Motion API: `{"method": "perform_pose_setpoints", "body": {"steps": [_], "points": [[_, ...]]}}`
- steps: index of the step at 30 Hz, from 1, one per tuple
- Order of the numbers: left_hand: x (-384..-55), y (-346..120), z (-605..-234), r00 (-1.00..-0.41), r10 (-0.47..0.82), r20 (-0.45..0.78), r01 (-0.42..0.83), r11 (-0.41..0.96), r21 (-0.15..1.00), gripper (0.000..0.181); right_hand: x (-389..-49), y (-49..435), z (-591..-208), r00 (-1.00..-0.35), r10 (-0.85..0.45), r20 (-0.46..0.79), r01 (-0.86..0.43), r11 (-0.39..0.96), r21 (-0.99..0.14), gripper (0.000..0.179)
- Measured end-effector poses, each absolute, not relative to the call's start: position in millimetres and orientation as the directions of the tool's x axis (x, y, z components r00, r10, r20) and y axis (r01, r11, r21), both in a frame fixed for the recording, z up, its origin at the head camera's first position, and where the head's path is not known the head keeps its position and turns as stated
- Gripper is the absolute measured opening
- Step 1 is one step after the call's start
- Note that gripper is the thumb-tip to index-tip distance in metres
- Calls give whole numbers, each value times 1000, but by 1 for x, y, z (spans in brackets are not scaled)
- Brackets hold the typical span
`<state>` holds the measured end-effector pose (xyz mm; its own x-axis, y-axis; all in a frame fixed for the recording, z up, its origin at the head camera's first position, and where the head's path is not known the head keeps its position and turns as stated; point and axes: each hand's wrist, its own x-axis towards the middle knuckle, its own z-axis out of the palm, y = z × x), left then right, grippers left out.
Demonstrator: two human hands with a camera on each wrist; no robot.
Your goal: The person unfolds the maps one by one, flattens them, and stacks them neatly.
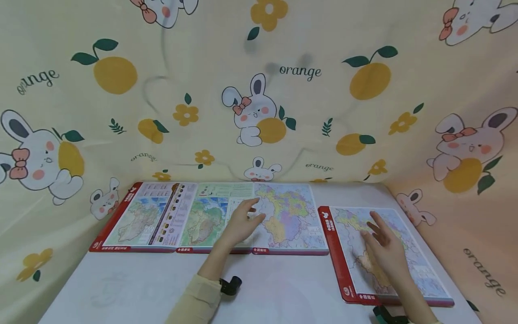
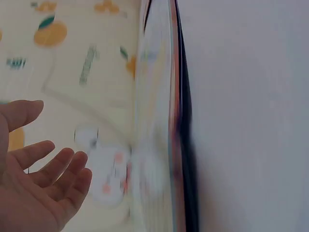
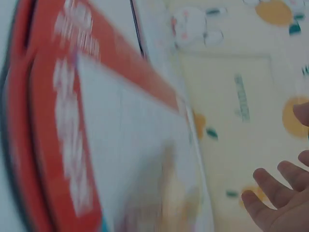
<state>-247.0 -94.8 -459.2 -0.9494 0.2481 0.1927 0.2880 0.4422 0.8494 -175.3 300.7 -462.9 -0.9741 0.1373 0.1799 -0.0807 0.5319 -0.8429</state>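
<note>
Three map boards with red edging lie side by side at the back of the table: a left one (image 1: 139, 220), a middle one (image 1: 202, 225) and one with a pastel map (image 1: 289, 211). A separate map board (image 1: 425, 274) with a red left strip lies at the right, nearer the front. My left hand (image 1: 238, 225) hovers over the join between the middle and pastel boards, fingers loosely bent and holding nothing. Over the separate board is my right hand (image 1: 386, 254), its fingers spread and its grip empty. In the wrist views, the left hand (image 2: 46, 193) and right hand (image 3: 280, 198) appear apart from the boards.
A white table (image 1: 133, 288) carries the boards. Behind and beside it hangs a cream cloth (image 1: 194, 72) printed with rabbits and oranges. Each wrist wears a dark camera mount, the left one (image 1: 230, 285) beside a beige sleeve (image 1: 196, 299).
</note>
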Motion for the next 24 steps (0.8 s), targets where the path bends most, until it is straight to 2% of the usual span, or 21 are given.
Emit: {"method": "perform_pose_setpoints", "body": {"steps": [5,12,19,24], "points": [[-244,-47,-460,-932,318,176,296,382,876,58,-166,340,-471,-962,221,161,-20,529,-848,70],[-236,17,-469,-913,391,113,298,453,840,59,-163,394,-478,-955,292,62,145,635,-759,74],[-229,61,-485,-892,452,-17,239,503,830,63,-170,434,-485,-970,240,-38,201,707,-678,80],[-224,81,-493,-895,444,-34,265,592,761,61,-170,449,-490,-980,184,-71,186,748,-637,78]]}}
